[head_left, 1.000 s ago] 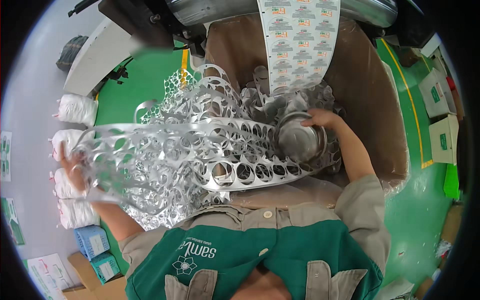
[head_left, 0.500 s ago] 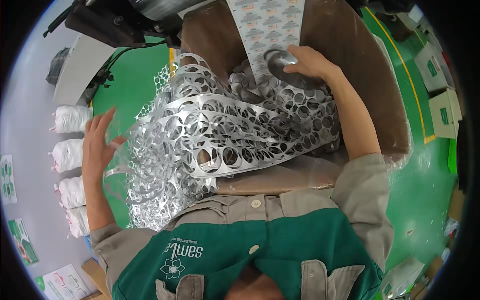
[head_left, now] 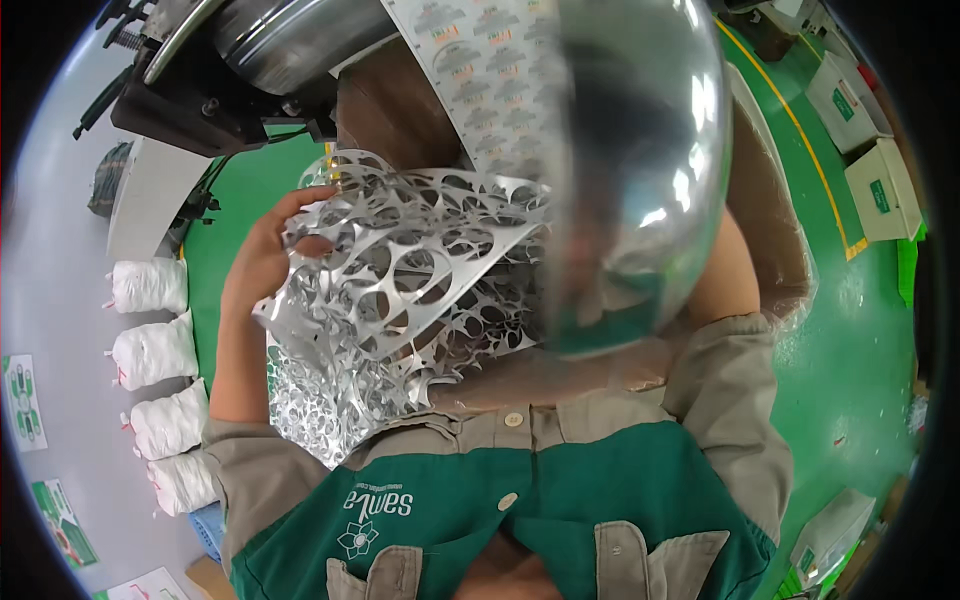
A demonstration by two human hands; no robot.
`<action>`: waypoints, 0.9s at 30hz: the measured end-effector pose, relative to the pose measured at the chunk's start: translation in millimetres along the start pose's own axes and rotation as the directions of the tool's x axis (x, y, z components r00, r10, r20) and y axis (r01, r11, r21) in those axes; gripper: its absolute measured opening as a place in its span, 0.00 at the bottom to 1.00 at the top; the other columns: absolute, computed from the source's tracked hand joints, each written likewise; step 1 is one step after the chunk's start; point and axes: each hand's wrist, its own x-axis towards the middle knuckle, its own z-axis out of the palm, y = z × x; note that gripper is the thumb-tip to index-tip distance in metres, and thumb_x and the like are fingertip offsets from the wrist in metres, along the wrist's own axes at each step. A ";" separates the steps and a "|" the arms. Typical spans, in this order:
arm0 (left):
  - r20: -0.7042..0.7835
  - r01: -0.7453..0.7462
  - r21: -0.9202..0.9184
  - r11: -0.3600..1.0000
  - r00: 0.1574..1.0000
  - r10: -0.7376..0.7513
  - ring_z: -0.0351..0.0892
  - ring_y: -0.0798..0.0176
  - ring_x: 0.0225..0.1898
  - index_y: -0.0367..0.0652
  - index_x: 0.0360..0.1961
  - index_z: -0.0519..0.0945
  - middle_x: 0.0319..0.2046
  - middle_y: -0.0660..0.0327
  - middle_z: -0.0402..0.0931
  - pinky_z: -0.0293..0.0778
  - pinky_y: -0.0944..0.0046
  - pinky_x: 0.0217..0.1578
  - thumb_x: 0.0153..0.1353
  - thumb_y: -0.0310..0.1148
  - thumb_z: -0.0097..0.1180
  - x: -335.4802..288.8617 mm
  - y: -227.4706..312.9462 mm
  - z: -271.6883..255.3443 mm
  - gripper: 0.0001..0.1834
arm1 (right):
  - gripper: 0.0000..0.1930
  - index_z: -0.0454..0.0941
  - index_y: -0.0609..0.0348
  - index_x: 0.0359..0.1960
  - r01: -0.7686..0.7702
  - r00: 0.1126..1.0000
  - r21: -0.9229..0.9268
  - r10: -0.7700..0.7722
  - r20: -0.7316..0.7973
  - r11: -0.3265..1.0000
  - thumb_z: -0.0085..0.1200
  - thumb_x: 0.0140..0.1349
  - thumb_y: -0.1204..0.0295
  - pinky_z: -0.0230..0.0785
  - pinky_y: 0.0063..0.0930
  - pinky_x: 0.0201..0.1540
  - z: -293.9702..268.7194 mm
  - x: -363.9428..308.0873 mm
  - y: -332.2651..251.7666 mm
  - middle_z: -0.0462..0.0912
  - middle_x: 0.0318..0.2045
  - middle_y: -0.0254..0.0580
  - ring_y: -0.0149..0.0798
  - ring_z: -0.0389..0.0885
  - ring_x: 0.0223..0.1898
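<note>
My left hand (head_left: 262, 250) grips the left edge of a silvery perforated foil strip (head_left: 440, 255), its fingers curled over the top and the thumb among the round holes. A shiny, rounded metal bowl (head_left: 640, 180) looms large and blurred close to the view on the right. My right forearm (head_left: 730, 265) runs up behind it; the right hand itself is hidden by the bowl, which it appears to hold up. Below my left hand more foil scrap with round holes (head_left: 325, 390) hangs in a crumpled heap.
A brown box lined with clear plastic (head_left: 395, 110) stands before me, and a printed sheet (head_left: 480, 70) hangs down into it. Black and metal machinery (head_left: 220, 90) is at the upper left. Several white bags (head_left: 155, 350) line the left; pale bins (head_left: 883, 190) stand far right.
My left hand has moved right and closed on the perforated foil, lifting and bending it. The metal bowl in my right hand has come up from the box toward the view.
</note>
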 end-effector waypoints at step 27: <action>0.058 -0.461 0.252 0.851 0.885 0.463 0.72 0.55 0.30 0.49 0.43 0.75 0.27 0.60 0.74 0.61 0.58 0.38 0.48 0.41 0.59 5.1 -48.2 99.8 0.20 | 0.45 0.63 0.69 0.56 -0.826 0.431 -0.473 0.198 -0.880 -0.307 0.63 0.41 0.48 0.60 0.35 0.56 -162.0 -127.5 136.2 0.68 0.55 0.56 0.49 0.66 0.56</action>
